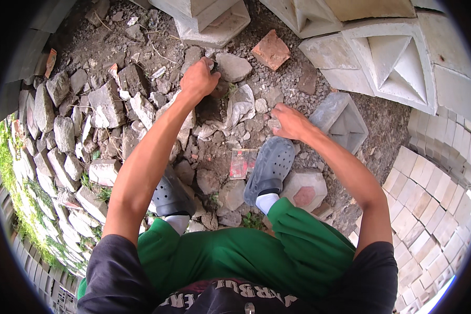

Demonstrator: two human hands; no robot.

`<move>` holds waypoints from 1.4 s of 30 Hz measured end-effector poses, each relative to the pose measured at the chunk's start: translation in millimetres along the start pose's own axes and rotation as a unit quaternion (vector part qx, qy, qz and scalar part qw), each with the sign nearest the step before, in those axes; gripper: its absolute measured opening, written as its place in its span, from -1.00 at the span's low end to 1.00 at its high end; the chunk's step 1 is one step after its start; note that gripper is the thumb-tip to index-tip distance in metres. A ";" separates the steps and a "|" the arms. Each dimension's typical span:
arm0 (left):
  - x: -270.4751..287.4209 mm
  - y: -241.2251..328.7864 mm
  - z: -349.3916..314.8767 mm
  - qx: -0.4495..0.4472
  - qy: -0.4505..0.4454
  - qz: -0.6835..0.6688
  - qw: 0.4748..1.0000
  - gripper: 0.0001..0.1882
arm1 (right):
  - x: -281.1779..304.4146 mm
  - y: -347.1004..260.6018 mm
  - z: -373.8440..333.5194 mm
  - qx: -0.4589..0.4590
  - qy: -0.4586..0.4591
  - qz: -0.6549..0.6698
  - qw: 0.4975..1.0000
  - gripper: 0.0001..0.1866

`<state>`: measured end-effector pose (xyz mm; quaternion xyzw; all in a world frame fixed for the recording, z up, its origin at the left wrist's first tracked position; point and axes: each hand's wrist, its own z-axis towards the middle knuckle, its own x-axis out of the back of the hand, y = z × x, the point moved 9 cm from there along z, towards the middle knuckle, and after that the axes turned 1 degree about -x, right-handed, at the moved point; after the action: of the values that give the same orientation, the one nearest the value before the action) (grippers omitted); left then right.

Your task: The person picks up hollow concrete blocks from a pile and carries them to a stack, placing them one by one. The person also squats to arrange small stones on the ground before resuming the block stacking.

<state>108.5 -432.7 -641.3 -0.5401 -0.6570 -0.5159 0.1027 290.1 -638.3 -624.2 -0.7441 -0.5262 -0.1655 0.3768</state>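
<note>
The person crouches over rubble-strewn ground. The left hand point(198, 79) reaches forward into a pile of broken stones, its grip closed around something dark that the fingers mostly hide; what it is cannot be told. Just beyond its knuckles lies a pale grey stone point(233, 67), touching or nearly touching the hand. The right hand point(289, 121) is lower and to the right, palm down, fingers spread loosely on the gravel and small stones; its grip is open and holds nothing.

Between the two hands lies a crumpled whitish sack point(239, 106), half buried among stones. Right of the right hand sits a hollow grey concrete block point(340, 121), just beside the wrist. A reddish brick fragment point(271, 49) lies farther out on the gravel. Two grey clogs are planted below the hands, the right clog point(270, 167) beside a hexagonal paver point(304, 189) with a pink centre. A heap of rough stones point(63, 131) fills the left side, and patterned concrete panels point(387, 57) stand at the upper right.
</note>
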 end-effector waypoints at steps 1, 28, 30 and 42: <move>0.2 -0.3 -1.1 -0.004 -0.002 0.002 1.000 -0.47 | 1.2 1.6 1.5 -0.002 0.006 0.020 1.000 -0.49; 7.2 11.0 2.0 -0.051 0.020 -0.098 0.994 -0.52 | 104.3 -35.7 71.1 -0.029 0.330 0.091 0.939 -0.44; 10.1 0.5 1.2 -0.040 0.023 -0.087 0.995 -0.52 | 93.9 -32.9 70.4 -0.069 0.171 0.101 0.978 -0.41; 0.5 21.1 -2.6 -0.081 0.036 -0.036 0.995 -0.39 | 46.1 -32.3 38.5 0.013 0.125 0.052 0.991 -0.40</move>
<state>124.4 -436.8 -627.8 -0.5036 -0.6285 -0.5894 0.0632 273.1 -574.4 -607.6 -0.7388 -0.4378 -0.2304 0.4576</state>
